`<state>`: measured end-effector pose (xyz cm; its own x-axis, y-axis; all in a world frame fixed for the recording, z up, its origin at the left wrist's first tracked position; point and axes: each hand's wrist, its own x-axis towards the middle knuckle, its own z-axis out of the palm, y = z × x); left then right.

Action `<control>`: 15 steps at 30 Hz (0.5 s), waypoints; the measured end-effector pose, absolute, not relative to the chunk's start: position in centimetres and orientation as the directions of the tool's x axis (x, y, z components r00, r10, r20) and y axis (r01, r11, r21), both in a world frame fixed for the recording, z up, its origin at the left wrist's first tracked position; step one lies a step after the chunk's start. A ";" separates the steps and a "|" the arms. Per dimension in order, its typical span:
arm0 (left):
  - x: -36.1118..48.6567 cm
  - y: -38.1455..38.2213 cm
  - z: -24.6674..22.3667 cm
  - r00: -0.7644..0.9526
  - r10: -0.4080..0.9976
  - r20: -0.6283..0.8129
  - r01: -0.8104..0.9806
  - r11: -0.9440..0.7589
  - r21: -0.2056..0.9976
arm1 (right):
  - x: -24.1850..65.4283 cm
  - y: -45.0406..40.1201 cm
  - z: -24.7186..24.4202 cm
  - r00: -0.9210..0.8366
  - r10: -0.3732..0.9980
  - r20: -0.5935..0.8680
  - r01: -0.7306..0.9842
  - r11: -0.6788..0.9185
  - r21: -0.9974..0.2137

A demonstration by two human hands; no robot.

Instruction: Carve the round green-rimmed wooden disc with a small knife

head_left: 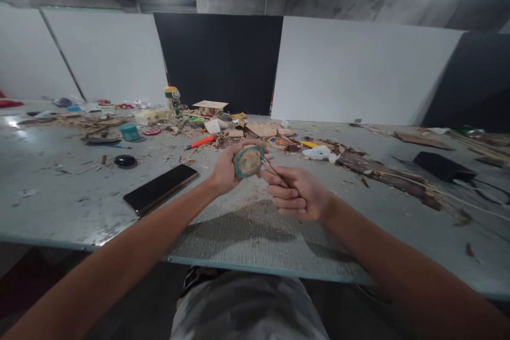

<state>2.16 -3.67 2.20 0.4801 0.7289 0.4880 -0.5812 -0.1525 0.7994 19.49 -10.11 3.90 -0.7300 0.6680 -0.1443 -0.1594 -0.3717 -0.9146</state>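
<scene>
Teal-rimmed, the round wooden disc is held above the worktop by the curled left hand. A slip of the slim brown-handled tool, gripped in the closed right hand, could nick the left hand if pushed too hard. The disc's face points toward the wearer, without clear long axis; the tool slants up-left.

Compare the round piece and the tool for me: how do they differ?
The round piece is a broad disc, while the tool is long and thin. The round piece has a teal rim around a tan face; the tool's handle looks plain brown. The left hand holds the round piece, the right hand the tool. Both are held above the table.
</scene>
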 end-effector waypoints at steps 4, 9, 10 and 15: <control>1.6 -3.5 2.2 0.482 0.722 0.497 -0.595 -0.146 0.790 | 19.8 -10.1 3.3 -0.486 0.874 -0.026 0.060 0.004 -0.998; 1.3 -3.4 2.1 0.524 0.679 0.515 -0.574 -0.165 0.802 | 19.0 -10.4 2.7 -0.356 0.861 0.364 0.431 0.497 -0.753; 1.3 -3.4 2.1 0.533 0.669 0.519 -0.563 -0.177 0.807 | 18.9 -10.5 2.7 -0.358 0.850 0.387 0.454 0.521 -0.723; 1.0 -3.3 2.0 0.561 0.632 0.534 -0.496 -0.260 0.828 | 18.9 -10.8 3.0 -0.379 0.888 0.260 0.496 0.432 -0.753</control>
<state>1.03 -3.35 2.02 0.5611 0.6321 0.5344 -0.4959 -0.2603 0.8285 18.92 -10.83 2.97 -0.3789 0.8882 0.2598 0.4961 0.4319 -0.7532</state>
